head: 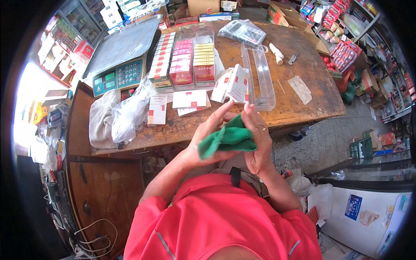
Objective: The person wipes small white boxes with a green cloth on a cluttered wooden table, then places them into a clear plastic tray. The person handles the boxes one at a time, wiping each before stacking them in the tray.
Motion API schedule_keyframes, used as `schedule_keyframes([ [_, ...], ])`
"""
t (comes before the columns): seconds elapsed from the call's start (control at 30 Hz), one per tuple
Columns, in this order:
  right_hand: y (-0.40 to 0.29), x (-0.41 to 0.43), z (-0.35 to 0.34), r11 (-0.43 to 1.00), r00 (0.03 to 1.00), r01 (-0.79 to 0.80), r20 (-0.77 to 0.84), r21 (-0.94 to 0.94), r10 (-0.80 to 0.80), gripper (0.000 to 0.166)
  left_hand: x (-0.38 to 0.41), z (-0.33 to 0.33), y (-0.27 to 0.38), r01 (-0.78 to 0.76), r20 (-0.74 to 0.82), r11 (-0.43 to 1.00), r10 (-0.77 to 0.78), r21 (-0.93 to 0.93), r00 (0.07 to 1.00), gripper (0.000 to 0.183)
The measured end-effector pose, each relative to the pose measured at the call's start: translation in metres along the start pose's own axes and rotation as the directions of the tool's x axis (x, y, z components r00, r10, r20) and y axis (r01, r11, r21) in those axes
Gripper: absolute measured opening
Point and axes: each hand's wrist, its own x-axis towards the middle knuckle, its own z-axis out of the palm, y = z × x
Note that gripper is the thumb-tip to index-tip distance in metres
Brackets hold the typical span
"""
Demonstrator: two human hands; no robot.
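Observation:
A folded green cloth (232, 139) lies between my two hands in front of my body, near the front edge of the wooden table (318, 107). My left hand (209, 136) bears the cloth across its palm, fingers pointing up. From the other side my right hand (258, 138) presses against the cloth, a ring on one finger. Just beyond my fingertips stand white-and-red cigarette packs (238, 83) and a clear plastic tray (260, 78). More white packs (189, 99) lie flat to the left. Behind them, rows of red packs (181, 71) and yellow-topped packs (204, 65) fill clear holders.
A digital scale (122, 42) stands at the back left, with a grey cloth (103, 120) and a clear plastic bag (130, 117) before it. A bagged calculator (242, 31), a small metal blade (293, 58) and a paper scrap (300, 89) lie farther right.

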Motion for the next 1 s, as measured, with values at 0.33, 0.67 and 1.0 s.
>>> schedule_keyframes([
  [0.33,0.031,-0.032,-0.040,0.259,0.602,-0.551,0.163,0.793,0.782,0.035,0.019,-0.015,0.003,0.112,-0.056,0.812,-0.175,-0.573,0.983,0.112],
  [0.67,-0.016,-0.015,-0.017,0.661,0.816,-0.513,0.071,0.548,0.574,0.036,0.027,0.007,0.008,0.188,-0.066,0.823,-0.262,-0.536,0.963,0.085],
  [1.0,-0.039,-0.023,0.014,0.960,0.972,-0.232,-0.006,0.157,0.236,0.035,0.026,0.036,-0.011,0.000,-0.451,0.911,-0.204,-0.412,0.869,0.054],
])
